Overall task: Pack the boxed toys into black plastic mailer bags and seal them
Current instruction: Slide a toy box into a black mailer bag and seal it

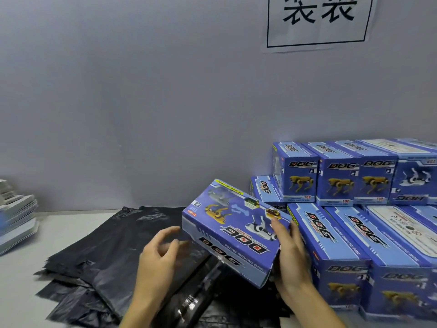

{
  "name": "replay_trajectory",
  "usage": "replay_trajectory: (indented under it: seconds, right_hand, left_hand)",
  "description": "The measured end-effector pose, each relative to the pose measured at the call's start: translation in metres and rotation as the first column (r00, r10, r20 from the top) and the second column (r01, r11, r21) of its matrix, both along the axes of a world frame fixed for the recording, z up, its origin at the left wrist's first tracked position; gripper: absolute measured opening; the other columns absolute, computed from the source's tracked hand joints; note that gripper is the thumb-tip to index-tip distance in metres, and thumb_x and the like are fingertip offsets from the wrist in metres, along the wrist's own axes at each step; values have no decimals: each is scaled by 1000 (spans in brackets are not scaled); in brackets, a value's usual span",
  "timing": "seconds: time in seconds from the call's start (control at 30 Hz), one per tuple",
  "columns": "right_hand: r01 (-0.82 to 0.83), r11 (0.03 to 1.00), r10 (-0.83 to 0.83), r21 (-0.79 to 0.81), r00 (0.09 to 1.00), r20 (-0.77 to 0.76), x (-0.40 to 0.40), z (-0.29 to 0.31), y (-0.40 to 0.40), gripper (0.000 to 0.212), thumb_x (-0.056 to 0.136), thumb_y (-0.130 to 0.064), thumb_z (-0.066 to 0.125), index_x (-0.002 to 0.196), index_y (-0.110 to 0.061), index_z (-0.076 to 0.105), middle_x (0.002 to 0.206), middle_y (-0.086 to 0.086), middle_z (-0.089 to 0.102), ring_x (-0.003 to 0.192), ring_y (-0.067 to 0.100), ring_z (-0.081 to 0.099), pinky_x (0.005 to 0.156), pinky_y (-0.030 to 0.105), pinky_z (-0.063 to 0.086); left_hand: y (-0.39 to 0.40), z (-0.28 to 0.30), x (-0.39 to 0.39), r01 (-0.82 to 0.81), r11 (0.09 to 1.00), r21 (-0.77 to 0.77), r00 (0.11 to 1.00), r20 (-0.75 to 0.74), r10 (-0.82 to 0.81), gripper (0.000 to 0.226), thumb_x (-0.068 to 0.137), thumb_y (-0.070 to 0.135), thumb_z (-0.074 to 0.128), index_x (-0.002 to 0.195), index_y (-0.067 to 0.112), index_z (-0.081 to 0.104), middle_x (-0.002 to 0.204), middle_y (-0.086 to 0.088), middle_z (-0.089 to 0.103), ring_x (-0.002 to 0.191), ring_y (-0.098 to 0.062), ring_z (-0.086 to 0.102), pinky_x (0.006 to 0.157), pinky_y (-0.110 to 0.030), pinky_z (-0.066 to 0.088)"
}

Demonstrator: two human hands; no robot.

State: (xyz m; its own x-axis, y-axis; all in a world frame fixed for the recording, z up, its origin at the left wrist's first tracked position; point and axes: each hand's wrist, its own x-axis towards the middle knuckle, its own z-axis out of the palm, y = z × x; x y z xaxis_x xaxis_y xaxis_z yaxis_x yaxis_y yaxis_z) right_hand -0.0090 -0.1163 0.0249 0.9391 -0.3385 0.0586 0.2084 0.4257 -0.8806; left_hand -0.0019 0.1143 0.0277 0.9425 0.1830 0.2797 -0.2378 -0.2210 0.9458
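A blue boxed toy [234, 230] printed with robot dogs is held tilted above a pile of black plastic mailer bags [113, 247] on the white table. My right hand [289, 259] grips the box at its right end, thumb on the top face. My left hand [158, 259] hovers just left of the box with fingers loosely spread, touching nothing that I can see. A stack of the same blue toy boxes [359, 209] fills the right side, some upright at the back, others lying flat in front.
A grey wall rises directly behind the table, with a white paper sign [319, 20] high on the right. A stack of flat printed cards or sheets [16, 214] sits at the left edge. Bare white table [59, 228] shows left of the bags.
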Motion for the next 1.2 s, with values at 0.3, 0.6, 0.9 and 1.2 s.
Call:
replay_trajectory:
  seconds: [0.3,0.6,0.9,1.2]
  right_hand:
    - [-67,998,68,15,996,-65,7,-4,-10,28,91,-39,67,117,-31,62,112,8,73,93,31,74,84,53,58]
    - [-97,995,91,-36,984,-153,2,2,-15,15,90,-34,68,101,-26,62,90,4,78,79,29,76,71,43,57]
    - [-428,904,403,15,840,-364,-8,26,-23,13,57,-29,80,57,-16,78,65,19,72,49,31,70,37,30,51]
    - [-629,765,477,-138,698,-535,-5,10,-19,26,80,-19,69,61,-3,76,65,14,73,49,20,70,40,22,51]
  left_hand:
    - [48,-17,5,437,620,652,895,-384,-228,69,61,39,72,126,44,48,134,25,46,128,4,42,108,-18,35]
    - [26,-18,4,359,686,632,933,-246,-262,62,75,4,51,130,32,53,126,17,60,119,0,54,103,-24,42]
    - [35,-13,16,-263,878,400,965,92,247,29,79,-3,69,71,25,68,69,15,69,70,10,64,62,-3,44]
    - [27,-11,13,-188,914,359,981,106,160,34,81,-6,67,71,26,73,68,20,71,73,11,66,64,-1,44]
